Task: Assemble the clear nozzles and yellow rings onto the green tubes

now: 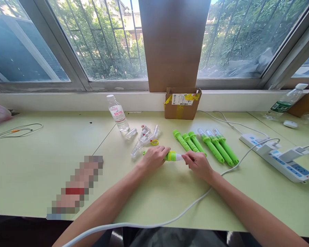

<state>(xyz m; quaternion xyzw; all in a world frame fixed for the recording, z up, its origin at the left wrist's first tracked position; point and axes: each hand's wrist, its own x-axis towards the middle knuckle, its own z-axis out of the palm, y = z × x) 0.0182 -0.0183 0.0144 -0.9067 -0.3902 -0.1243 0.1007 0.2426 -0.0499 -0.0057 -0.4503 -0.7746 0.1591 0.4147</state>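
My left hand (154, 159) is wrapped round a green plastic tube (172, 156), which lies sideways just over the table. A yellow ring sits by the tube's ribbed end, and a white tip (179, 157) sticks out to the right. The fingers of my right hand (197, 164) pinch the end of that tip. Beyond my left hand lie several transparent plastic caps (143, 140) and a loose yellow ring (155, 142). Past my right hand are three uncapped green tubes (182, 140) and three more tubes with transparent caps (217, 145).
A water bottle (118, 114) and an open cardboard box (179, 109) stand at the back. On the right lies a power strip (278, 158) with plugs. A white cable (190, 207) crosses under my right forearm. Another bottle (285, 101) is far right; a blurred-out object (76, 187) lies left.
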